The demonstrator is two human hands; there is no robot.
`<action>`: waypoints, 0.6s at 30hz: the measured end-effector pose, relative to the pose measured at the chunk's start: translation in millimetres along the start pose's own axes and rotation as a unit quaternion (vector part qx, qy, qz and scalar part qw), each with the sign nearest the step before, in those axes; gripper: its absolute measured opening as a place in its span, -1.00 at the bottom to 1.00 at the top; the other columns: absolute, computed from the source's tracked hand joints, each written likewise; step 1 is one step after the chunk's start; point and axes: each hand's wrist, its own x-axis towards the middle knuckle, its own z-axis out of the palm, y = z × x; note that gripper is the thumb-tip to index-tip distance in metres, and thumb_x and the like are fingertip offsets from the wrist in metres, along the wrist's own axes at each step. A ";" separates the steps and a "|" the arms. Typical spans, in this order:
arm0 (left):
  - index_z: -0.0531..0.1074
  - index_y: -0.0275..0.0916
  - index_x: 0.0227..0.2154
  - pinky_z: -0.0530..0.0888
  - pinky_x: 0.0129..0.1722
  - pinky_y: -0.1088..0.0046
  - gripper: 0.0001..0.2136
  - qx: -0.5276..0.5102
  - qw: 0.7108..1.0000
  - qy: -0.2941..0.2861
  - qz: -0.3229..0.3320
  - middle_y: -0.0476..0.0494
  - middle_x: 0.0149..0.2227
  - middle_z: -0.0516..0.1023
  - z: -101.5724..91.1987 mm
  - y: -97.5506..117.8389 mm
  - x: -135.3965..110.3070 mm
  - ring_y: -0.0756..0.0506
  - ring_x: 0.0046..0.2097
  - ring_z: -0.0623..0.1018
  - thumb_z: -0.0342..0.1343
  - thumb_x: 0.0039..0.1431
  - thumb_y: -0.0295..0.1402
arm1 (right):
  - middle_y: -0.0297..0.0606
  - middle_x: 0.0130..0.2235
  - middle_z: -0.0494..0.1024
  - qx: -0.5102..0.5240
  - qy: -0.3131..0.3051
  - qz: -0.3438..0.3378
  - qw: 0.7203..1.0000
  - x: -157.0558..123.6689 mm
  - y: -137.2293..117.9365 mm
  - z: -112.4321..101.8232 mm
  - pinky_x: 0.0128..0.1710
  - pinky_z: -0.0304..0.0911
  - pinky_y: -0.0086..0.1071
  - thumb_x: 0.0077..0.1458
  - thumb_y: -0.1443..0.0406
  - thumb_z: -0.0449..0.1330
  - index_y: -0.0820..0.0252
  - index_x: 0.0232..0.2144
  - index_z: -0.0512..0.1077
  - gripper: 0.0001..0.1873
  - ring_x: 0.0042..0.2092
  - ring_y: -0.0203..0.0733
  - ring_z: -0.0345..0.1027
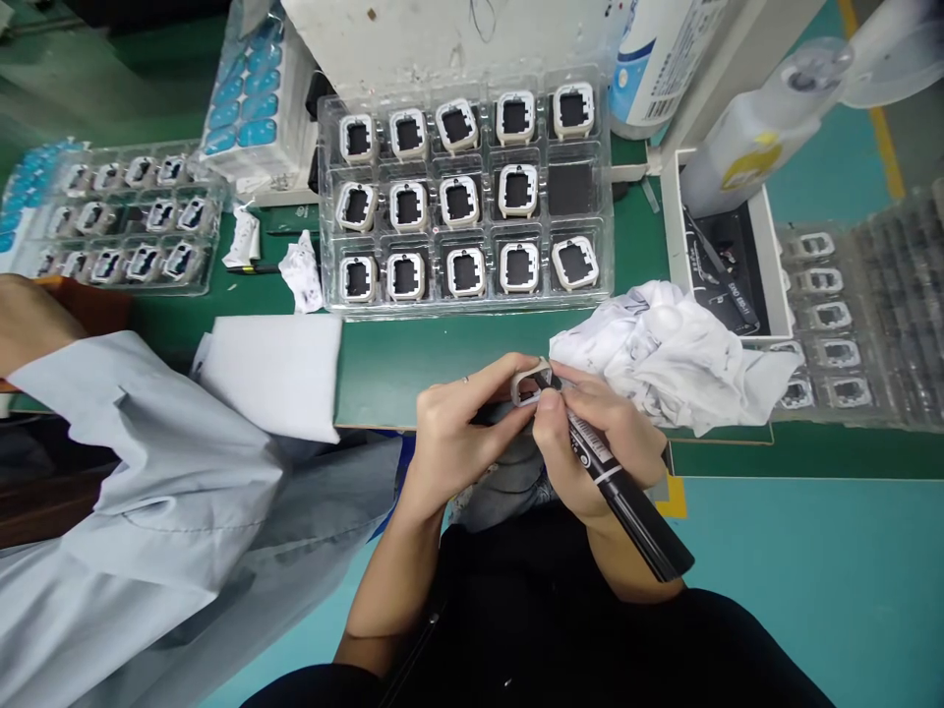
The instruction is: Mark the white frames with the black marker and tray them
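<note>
Between thumb and fingers, my left hand [461,433] pinches a small white watch-case frame [525,385] just in front of the table edge. A black marker pen [616,492] lies in the grip of my right hand [601,438], its tip end at the frame and its butt slanting down to the right. My right fingertips meet the frame's right side, hiding part of it. Beyond my hands, a clear plastic tray [464,307] holds rows of similar white frames; one pocket [571,189] in its right column shows only its dark bottom.
A crumpled white cloth [664,354] lies right of my hands, near a white box [774,295] with a bottle [744,147]. At left are a folded white cloth [272,374], another tray of frames [133,221] and a co-worker's grey sleeve [162,442]. More trays [833,315] stand at right.
</note>
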 end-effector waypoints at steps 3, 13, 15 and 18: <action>0.85 -0.02 0.23 0.86 -0.09 0.46 -0.76 -0.004 1.000 -0.003 0.009 -0.03 -0.09 0.94 -0.5 -0.8 0.9 -0.09 -0.22 0.89 0.54 0.60 -0.24 | -0.45 -0.35 0.75 -0.005 -0.009 -0.008 1.000 0.6 0.4 -0.3 -0.06 0.99 -0.10 0.48 0.42 0.43 0.02 -0.06 0.59 -0.83 -0.41 -0.10 0.78; 0.85 -0.04 0.26 0.90 0.00 0.43 -0.70 -0.039 0.999 -0.029 -0.004 -0.07 -0.01 0.96 -5.4 -0.9 6.0 -0.12 -0.15 0.92 0.58 0.56 -0.25 | -0.40 -0.32 0.81 0.007 -0.007 0.009 1.000 -0.5 -0.5 -2.6 -0.06 0.98 -0.14 0.47 0.44 0.44 0.04 -0.03 0.61 -0.81 -0.26 0.01 0.91; 0.85 -0.07 0.28 0.92 0.05 0.42 -0.64 -0.083 0.995 -0.046 -0.022 -0.05 -0.01 0.96 -6.3 0.1 8.8 -0.14 -0.11 0.95 0.64 0.50 -0.27 | -0.40 -0.31 0.82 0.013 -0.013 0.021 1.000 -1.4 -0.5 -4.6 -0.03 0.99 -0.11 0.47 0.43 0.44 0.03 -0.02 0.61 -0.81 -0.23 0.04 0.93; 0.85 -0.10 0.29 0.92 0.09 0.44 -0.57 -0.124 0.989 -0.063 -0.043 -0.05 0.00 0.97 -7.7 0.4 11.7 -0.16 -0.07 0.97 0.69 0.43 -0.30 | -0.40 -0.28 0.84 0.011 -0.023 0.037 0.999 -3.3 -0.4 -7.1 -0.05 0.99 -0.11 0.46 0.43 0.46 0.01 -0.01 0.62 -0.79 -0.21 0.06 0.94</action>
